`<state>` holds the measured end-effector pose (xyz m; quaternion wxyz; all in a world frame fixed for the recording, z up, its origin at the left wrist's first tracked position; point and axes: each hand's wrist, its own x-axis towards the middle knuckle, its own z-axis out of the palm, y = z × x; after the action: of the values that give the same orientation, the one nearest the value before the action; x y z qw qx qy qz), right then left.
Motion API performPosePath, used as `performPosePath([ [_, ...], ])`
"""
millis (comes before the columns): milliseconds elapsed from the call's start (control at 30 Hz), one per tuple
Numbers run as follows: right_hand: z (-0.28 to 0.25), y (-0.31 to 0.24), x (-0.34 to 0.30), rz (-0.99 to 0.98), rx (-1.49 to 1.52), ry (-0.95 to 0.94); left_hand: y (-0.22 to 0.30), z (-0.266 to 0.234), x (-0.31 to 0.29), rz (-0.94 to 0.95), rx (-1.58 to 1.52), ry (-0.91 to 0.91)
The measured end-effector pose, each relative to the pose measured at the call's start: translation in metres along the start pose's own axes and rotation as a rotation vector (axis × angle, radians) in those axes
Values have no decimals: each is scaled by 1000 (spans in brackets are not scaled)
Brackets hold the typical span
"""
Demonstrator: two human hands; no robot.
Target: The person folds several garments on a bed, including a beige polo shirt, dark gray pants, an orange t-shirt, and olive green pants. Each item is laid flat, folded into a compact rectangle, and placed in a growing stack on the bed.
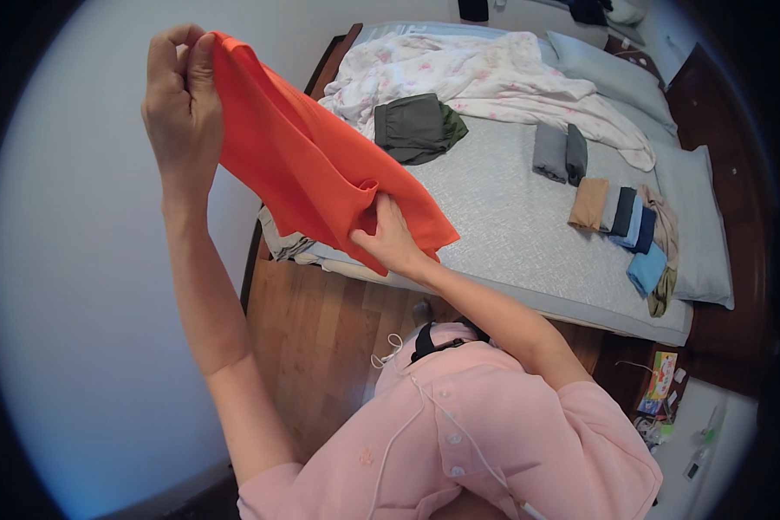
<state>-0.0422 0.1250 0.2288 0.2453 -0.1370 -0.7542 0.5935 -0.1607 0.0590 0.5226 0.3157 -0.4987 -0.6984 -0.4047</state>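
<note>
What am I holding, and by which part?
An orange garment: your left grip pinches its upper corner. Your right grip is at an opening lower down, its hold unclear.

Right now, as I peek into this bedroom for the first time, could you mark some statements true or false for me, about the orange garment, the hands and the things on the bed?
1. The left grip pinches the upper end of the orange garment. True.
2. The right grip rests on a pillow. False: the right grip is at the lower part of the orange garment, by an opening in it.
3. A floral blanket lies on the bed. True.
4. The tan folded bundle is on the floor. False: the tan folded bundle lies on the mattress.
5. The person wears a pink top. True.
</note>
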Motion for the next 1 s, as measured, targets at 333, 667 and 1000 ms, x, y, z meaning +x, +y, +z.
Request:
performPosePath([
  [333, -7, -34, 26, -143, -156, 86, -9, -9, 1, 69, 31, -2],
  [667, -48, -13, 62, -218, 229, 252, -46, -35, 1, -24, 82, -11],
  [1000, -218, -98, 165, -205, -170, -216, -155, -71, -70, -404, 26, -446],
])
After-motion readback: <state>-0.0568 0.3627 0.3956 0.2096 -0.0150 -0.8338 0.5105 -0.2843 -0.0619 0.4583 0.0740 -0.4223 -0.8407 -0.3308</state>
